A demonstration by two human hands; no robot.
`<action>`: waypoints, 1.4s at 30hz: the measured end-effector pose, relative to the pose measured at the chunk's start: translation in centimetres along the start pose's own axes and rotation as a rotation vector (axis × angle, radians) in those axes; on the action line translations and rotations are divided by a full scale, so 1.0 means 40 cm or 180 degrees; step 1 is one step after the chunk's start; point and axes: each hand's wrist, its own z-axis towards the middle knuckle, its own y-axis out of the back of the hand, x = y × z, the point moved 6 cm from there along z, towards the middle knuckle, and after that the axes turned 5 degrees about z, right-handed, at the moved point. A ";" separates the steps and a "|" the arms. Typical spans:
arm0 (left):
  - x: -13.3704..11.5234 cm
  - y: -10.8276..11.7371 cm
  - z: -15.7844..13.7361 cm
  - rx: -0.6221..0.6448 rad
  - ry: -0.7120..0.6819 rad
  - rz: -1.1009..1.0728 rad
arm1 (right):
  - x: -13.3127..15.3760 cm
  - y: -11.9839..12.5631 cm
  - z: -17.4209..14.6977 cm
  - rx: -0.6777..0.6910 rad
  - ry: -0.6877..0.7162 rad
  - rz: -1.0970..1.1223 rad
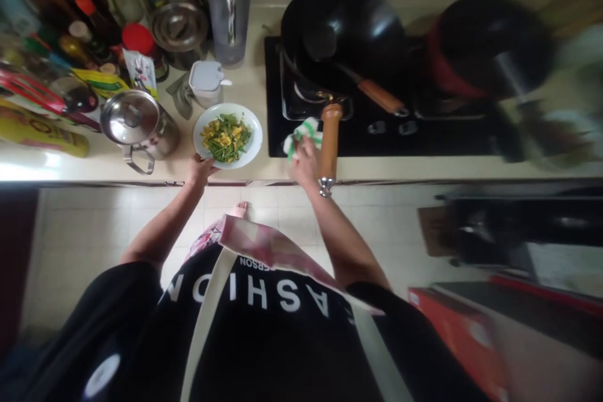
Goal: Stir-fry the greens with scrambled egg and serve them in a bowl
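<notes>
2 hands of yours are at work: your left hand (200,171) has its fingers grasping the near left rim of the white plate (255,133), and your right hand (305,163) has its fingers closed on a bunched cloth (306,128). The plate sits at the front of the table (264,169), left of the black stove (358,138). It lies flat and face up, its round outline looking widest from left to right. The cloth is over the stove's front left part, its long axis slanting from near left to far right; you see crumpled white fabric with green stripes.

On the plate you have a loose heap of green vegetable pieces mixed with yellow bits, with the white rim showing all around. The black wok (372,25) on the stove holds the head of a turner (380,97), whose wooden handle slopes toward you and right. The wok's own wooden handle (330,144) points straight at you, just right of your right hand. Behind the plate stands a white lidded box (207,78); to its left, a steel pot (164,132) wears its lid, hiding the contents.
</notes>
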 end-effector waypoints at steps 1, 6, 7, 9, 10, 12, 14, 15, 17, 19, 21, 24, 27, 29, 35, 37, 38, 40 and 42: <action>0.002 0.003 0.000 -0.0081 0.0009 -0.0016 | 0.016 -0.016 -0.013 0.0017 0.0045 -0.0033; 0.010 0.014 -0.009 -0.0191 0.0110 -0.0147 | 0.055 -0.019 -0.005 0.0126 0.0343 -0.0108; 0.012 0.017 -0.013 -0.0199 0.0134 -0.0166 | 0.057 -0.014 0.004 0.0104 0.0353 -0.0123; 0.018 0.024 -0.028 -0.0219 0.0187 -0.0211 | 0.065 -0.008 0.018 0.0127 0.0408 -0.0085; 0.023 0.027 -0.039 -0.0230 0.0209 -0.0234 | 0.068 -0.004 0.021 0.0131 0.0412 -0.0005; 0.034 0.037 -0.067 -0.0296 0.0208 -0.0273 | 0.068 0.011 0.023 -0.0021 0.0277 0.0258; 0.045 0.046 -0.102 -0.0404 0.0129 -0.0294 | 0.066 0.032 0.023 -0.0284 0.0020 0.0565; 0.051 0.049 -0.121 -0.0455 0.0078 -0.0302 | 0.069 0.038 0.025 -0.0373 -0.0112 0.0730; 0.059 0.049 -0.161 -0.0508 -0.0024 -0.0307 | 0.090 0.031 0.039 -0.0311 -0.0272 0.1086; 0.064 0.042 -0.201 -0.0506 -0.0086 -0.0297 | 0.122 0.007 0.063 -0.0082 -0.0381 0.1396; 0.065 0.032 -0.236 -0.0497 -0.0133 -0.0296 | 0.152 -0.019 0.088 0.0134 -0.0499 0.1609; 0.062 0.013 -0.275 -0.0454 -0.0197 -0.0343 | 0.178 -0.049 0.107 0.0462 -0.0733 0.1989; 0.071 -0.008 -0.297 -0.0458 -0.0190 -0.0489 | 0.180 -0.057 0.094 0.0641 -0.1043 0.2410; 0.088 -0.020 -0.306 -0.0571 -0.0109 -0.0631 | 0.181 -0.048 0.070 0.0568 -0.1115 0.2531; 0.121 -0.060 -0.319 -0.0889 0.0004 -0.0938 | 0.211 -0.040 -0.080 0.0630 -0.1182 0.2541; 0.115 -0.063 -0.320 -0.0931 -0.0076 -0.0926 | 0.223 -0.050 -0.127 0.0820 -0.1281 0.2628; 0.109 -0.063 -0.321 -0.0930 -0.0127 -0.0901 | 0.226 -0.053 -0.139 0.0877 -0.1298 0.2670; 0.097 -0.057 -0.325 -0.0894 -0.0219 -0.0827 | 0.223 -0.053 -0.136 0.0880 -0.1253 0.2719; 0.085 -0.046 -0.334 -0.0857 -0.0280 -0.0722 | 0.212 -0.046 -0.101 0.0825 -0.1102 0.2723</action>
